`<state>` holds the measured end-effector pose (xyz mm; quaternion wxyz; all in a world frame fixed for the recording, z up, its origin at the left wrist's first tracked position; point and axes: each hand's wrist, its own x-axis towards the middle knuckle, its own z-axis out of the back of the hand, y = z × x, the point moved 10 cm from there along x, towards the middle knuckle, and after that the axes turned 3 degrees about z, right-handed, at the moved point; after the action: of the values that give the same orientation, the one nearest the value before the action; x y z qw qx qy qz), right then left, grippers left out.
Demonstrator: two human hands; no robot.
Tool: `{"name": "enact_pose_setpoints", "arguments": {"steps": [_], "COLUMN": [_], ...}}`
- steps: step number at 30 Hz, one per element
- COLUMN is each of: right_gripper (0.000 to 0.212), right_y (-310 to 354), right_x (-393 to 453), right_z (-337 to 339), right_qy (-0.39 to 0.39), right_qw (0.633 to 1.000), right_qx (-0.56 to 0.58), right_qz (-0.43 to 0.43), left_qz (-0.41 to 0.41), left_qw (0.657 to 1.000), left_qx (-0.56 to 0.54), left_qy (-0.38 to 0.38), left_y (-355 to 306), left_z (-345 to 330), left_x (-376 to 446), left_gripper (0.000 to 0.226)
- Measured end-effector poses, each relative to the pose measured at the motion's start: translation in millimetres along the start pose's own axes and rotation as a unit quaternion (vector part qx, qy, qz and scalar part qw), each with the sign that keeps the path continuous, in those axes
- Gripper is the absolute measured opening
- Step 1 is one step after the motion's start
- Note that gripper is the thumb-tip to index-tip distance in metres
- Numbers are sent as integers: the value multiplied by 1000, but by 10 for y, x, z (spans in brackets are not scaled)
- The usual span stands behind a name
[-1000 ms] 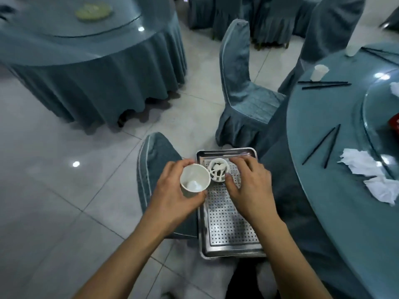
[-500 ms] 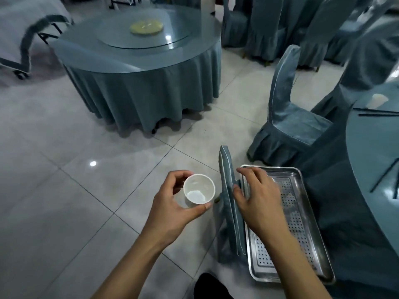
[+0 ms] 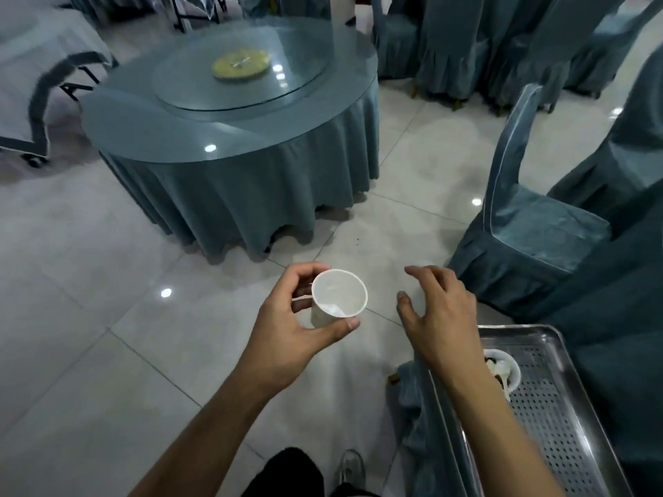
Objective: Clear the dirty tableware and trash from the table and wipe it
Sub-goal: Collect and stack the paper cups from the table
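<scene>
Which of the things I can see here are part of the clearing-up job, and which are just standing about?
Part of the job:
- white paper cup, gripped by the left hand
- perforated steel tray on a covered chair
- small white bowl with scraps, on the tray
- right hand, open and holding nothing

Just standing about:
- round glass-topped table with blue-grey cloth
- blue-grey covered chair

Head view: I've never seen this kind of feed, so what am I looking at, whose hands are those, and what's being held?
One camera, worn on a person's head, looks forward and down; no robot is involved. The left hand grips a white paper cup over the tiled floor. The right hand hangs open and holds nothing. At lower right a perforated metal tray rests on a covered chair and carries a small white bowl with scraps. Beyond stands a round table with a glass turntable.
</scene>
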<state>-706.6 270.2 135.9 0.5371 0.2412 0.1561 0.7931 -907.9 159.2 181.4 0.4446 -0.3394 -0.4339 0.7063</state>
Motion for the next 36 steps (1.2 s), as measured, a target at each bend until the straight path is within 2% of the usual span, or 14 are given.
{"name": "enact_pose_setpoints", "arguments": {"steps": [3,11,16,21,26,36], "right_gripper": [42,40,41,45,44,43], "right_y": [24,-365,-567,-923,-1574,-3345], "right_x": [400,1719,2706,3463,3854,4655], "right_z": [-23,-191,-227,-113,180,662], "right_qy": [-16,-55,-62,-89,-131,-205], "right_qw": [1000,996,990,978,955,898], "right_qx": [-10,-49,-81,-111,-136,-142], "right_qz": [5,-54,-101,-154,-229,-361], "left_qz": [-6,-51,-89,-133,-167,-215], "left_qw": [1000,996,985,962,937,892], "left_qx": [-9,-9,11,11,21,51], "left_qy": [4,70,151,239,305,394], "left_y": [-46,-201,-497,-925,-1308,-2203], "left_z": [0,-257,-626,-1268,-1964,-3753], "left_x": [493,2239,3402,4377,5119,6431], "left_gripper": [73,69,72,69,66,64]}}
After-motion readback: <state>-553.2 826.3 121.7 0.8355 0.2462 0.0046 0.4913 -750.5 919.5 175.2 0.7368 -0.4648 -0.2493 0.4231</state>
